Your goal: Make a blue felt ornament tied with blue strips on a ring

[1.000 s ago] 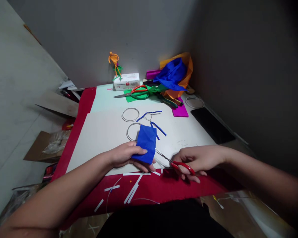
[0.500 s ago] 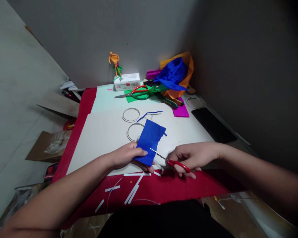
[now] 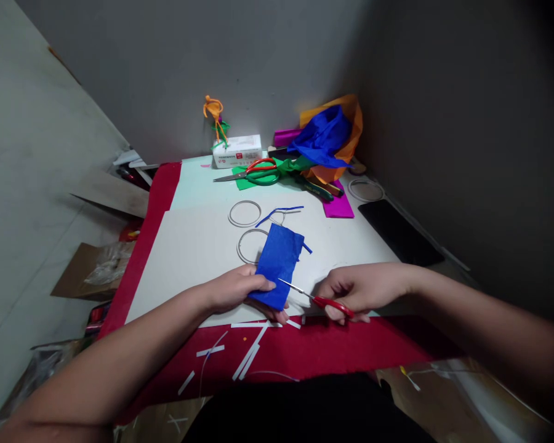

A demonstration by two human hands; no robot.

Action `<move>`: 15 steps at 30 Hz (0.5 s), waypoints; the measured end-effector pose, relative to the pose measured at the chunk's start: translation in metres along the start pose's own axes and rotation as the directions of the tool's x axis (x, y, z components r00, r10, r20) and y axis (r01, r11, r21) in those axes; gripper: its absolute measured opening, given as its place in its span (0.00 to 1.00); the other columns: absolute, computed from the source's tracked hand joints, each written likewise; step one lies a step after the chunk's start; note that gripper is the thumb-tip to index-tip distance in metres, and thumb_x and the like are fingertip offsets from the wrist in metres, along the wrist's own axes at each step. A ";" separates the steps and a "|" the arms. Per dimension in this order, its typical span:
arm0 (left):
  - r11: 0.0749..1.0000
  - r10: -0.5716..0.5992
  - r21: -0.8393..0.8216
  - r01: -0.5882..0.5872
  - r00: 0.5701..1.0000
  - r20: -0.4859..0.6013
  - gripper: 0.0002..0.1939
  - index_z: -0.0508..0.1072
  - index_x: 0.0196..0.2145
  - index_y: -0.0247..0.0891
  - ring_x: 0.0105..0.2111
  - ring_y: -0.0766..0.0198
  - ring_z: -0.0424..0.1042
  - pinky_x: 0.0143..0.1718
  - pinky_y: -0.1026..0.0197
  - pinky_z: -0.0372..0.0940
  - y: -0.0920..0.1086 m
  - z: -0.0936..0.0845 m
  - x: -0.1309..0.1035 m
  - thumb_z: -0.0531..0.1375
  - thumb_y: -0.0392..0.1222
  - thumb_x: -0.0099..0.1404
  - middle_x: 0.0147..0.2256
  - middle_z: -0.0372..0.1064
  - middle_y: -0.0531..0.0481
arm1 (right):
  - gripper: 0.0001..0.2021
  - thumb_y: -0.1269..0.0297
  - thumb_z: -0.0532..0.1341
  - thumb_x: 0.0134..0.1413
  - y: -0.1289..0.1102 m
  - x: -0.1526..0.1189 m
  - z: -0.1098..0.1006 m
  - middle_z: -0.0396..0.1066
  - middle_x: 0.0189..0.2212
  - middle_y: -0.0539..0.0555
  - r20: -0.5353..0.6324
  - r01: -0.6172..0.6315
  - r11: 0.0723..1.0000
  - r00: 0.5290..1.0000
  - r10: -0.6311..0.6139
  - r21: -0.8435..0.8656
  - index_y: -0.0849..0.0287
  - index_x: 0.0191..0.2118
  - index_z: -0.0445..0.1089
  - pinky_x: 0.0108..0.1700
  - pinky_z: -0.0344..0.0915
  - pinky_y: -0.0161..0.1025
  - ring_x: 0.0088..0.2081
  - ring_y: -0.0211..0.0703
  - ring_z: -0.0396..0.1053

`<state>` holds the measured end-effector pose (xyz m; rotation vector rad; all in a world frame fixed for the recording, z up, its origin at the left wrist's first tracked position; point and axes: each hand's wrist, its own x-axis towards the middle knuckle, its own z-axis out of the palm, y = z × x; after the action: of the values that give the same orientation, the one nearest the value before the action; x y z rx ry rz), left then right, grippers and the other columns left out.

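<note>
Swung the red-handled scissors (image 3: 331, 303) leftward over the blue paper (image 3: 281, 255) since a second ago, right hand (image 3: 349, 292) closed on the handles. Pinching that paper firmly in the left hand (image 3: 240, 287), above the white sheet (image 3: 180, 271), partly covering the nearer ring (image 3: 238, 247).
</note>
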<state>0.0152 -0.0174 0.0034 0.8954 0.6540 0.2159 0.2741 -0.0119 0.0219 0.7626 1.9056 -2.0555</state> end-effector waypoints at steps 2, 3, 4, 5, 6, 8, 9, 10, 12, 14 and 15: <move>1.000 -0.002 0.001 0.002 1.000 0.003 0.14 0.75 0.34 0.23 0.33 0.51 0.77 0.41 0.52 0.69 0.000 0.000 0.000 0.53 0.37 0.61 0.31 0.76 0.32 | 0.21 0.47 0.57 0.54 0.000 0.000 0.000 0.60 0.18 0.46 -0.018 -0.014 1.000 1.000 0.014 0.003 0.65 0.28 0.66 0.21 0.53 0.29 0.18 0.28 0.55; 1.000 0.000 0.001 0.000 1.000 0.003 0.15 0.75 0.34 0.22 0.33 0.51 0.77 0.41 0.52 0.69 0.000 0.000 0.000 0.53 0.37 0.62 0.31 0.76 0.31 | 0.21 0.47 0.58 0.54 0.000 0.000 0.000 0.60 0.18 0.46 -0.026 -0.020 1.000 0.999 0.020 0.005 0.65 0.28 0.66 0.21 0.53 0.28 0.18 0.28 0.55; 1.000 0.003 0.001 -0.003 1.000 0.005 0.15 0.75 0.34 0.22 0.33 0.51 0.77 0.40 0.53 0.69 0.000 -0.001 0.000 0.53 0.37 0.62 0.31 0.76 0.31 | 0.21 0.48 0.58 0.54 -0.001 -0.001 0.000 0.60 0.18 0.46 -0.033 -0.026 1.000 0.999 0.026 0.005 0.66 0.29 0.66 0.21 0.53 0.28 0.18 0.28 0.55; 1.000 0.004 0.001 -0.004 1.000 0.007 0.15 0.75 0.34 0.22 0.33 0.51 0.77 0.40 0.53 0.69 -0.001 -0.001 0.001 0.52 0.37 0.62 0.31 0.76 0.30 | 0.21 0.48 0.58 0.54 -0.001 -0.001 0.000 0.60 0.18 0.46 -0.036 -0.031 1.000 0.999 0.031 0.004 0.66 0.29 0.67 0.20 0.53 0.28 0.18 0.28 0.55; 1.000 0.007 0.002 -0.007 1.000 0.008 0.15 0.75 0.34 0.21 0.33 0.51 0.77 0.40 0.53 0.69 -0.001 -0.002 0.001 0.52 0.37 0.62 0.31 0.76 0.30 | 0.21 0.48 0.58 0.54 -0.001 -0.002 0.000 0.60 0.18 0.46 -0.036 -0.033 0.999 0.999 0.033 0.002 0.66 0.29 0.67 0.20 0.53 0.28 0.18 0.28 0.55; 1.000 0.006 0.005 -0.006 1.000 0.002 0.15 0.75 0.34 0.21 0.33 0.51 0.77 0.41 0.52 0.69 -0.001 -0.002 0.001 0.52 0.37 0.62 0.31 0.76 0.29 | 0.21 0.47 0.58 0.54 -0.002 -0.002 0.000 0.60 0.18 0.46 -0.031 -0.031 0.999 0.999 0.031 -0.006 0.66 0.29 0.67 0.20 0.53 0.28 0.18 0.28 0.55; 1.000 0.003 0.007 -0.003 1.000 -0.004 0.15 0.75 0.34 0.21 0.33 0.51 0.77 0.41 0.52 0.69 -0.001 -0.002 0.001 0.52 0.37 0.61 0.31 0.76 0.29 | 0.21 0.47 0.58 0.54 -0.002 -0.002 0.000 0.60 0.17 0.46 -0.026 -0.028 1.000 0.999 0.028 -0.012 0.66 0.29 0.67 0.21 0.54 0.28 0.18 0.28 0.55; 1.000 -0.001 0.008 0.001 1.000 -0.010 0.15 0.75 0.34 0.21 0.33 0.50 0.77 0.41 0.52 0.69 -0.001 -0.002 0.001 0.52 0.37 0.61 0.31 0.76 0.28 | 0.22 0.47 0.58 0.54 -0.002 -0.002 -0.001 0.60 0.17 0.46 -0.019 -0.025 0.999 1.000 0.025 -0.019 0.65 0.28 0.66 0.21 0.54 0.28 0.18 0.28 0.56; 1.000 -0.004 0.006 0.004 1.000 -0.018 0.15 0.75 0.34 0.21 0.33 0.50 0.77 0.41 0.52 0.69 -0.001 -0.002 0.000 0.52 0.37 0.61 0.31 0.76 0.29 | 0.22 0.46 0.58 0.53 -0.002 -0.001 -0.002 0.60 0.18 0.46 0.000 -0.017 0.999 1.000 0.017 -0.033 0.65 0.28 0.66 0.21 0.53 0.29 0.18 0.28 0.56; 1.000 -0.002 -0.001 0.002 1.000 -0.024 0.15 0.75 0.34 0.22 0.33 0.51 0.77 0.40 0.53 0.69 -0.001 -0.002 0.000 0.53 0.37 0.61 0.31 0.76 0.29 | 0.22 0.45 0.57 0.53 -0.002 0.001 -0.005 0.61 0.19 0.47 0.024 -0.010 0.999 1.000 0.011 -0.040 0.65 0.28 0.66 0.22 0.53 0.29 0.18 0.28 0.55; 1.000 0.000 -0.006 0.000 1.000 -0.028 0.15 0.75 0.34 0.22 0.33 0.51 0.77 0.40 0.53 0.69 -0.001 -0.003 0.000 0.53 0.37 0.61 0.31 0.76 0.30 | 0.23 0.45 0.57 0.54 -0.002 0.003 -0.007 0.62 0.19 0.47 0.036 -0.004 0.999 0.999 0.006 -0.041 0.65 0.29 0.66 0.22 0.53 0.29 0.18 0.28 0.55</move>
<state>0.0137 -0.0159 0.0015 0.8874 0.6795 0.2308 0.2719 -0.0045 0.0225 0.7155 1.9185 -2.0066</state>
